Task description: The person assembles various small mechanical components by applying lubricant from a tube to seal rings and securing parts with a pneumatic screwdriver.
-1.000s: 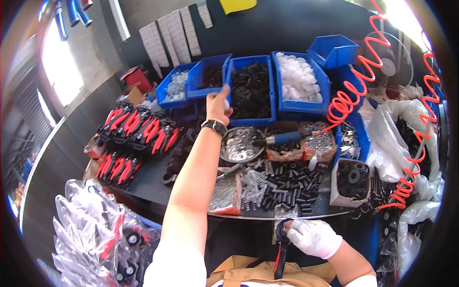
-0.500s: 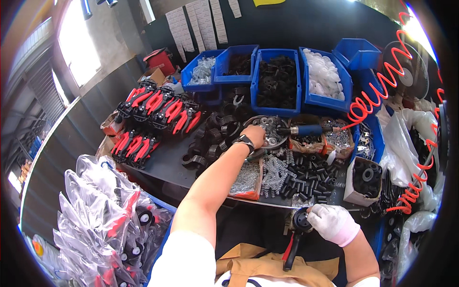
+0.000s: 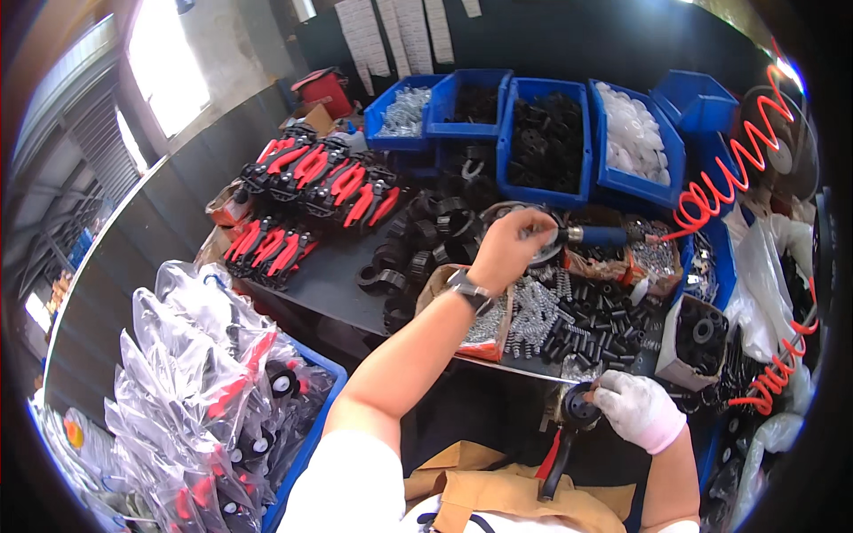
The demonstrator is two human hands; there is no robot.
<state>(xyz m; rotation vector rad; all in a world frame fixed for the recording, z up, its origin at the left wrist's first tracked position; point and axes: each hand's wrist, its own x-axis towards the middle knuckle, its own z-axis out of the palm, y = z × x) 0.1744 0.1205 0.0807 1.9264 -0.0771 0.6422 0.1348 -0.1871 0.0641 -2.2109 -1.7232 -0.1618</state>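
Cluttered bench [image 3: 338, 284]; left hand [image 3: 508, 249] pinched over round tray [image 3: 520, 213], contents hidden; gloved right hand [image 3: 635, 410] clamped on black-and-red tool [image 3: 569, 426]

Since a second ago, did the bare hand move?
Yes. The left hand has pulled back from the blue bins toward the person, and is now over the round metal dish in front of them.

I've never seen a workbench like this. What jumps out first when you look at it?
The row of bright blue plastic bins at the back of the bench, filled with black and white small parts, catches the eye first. To their left lie red-and-black handled tools in rows, and an orange coiled hose hangs at the right. In the middle, the bare left hand reaches over a round metal dish.
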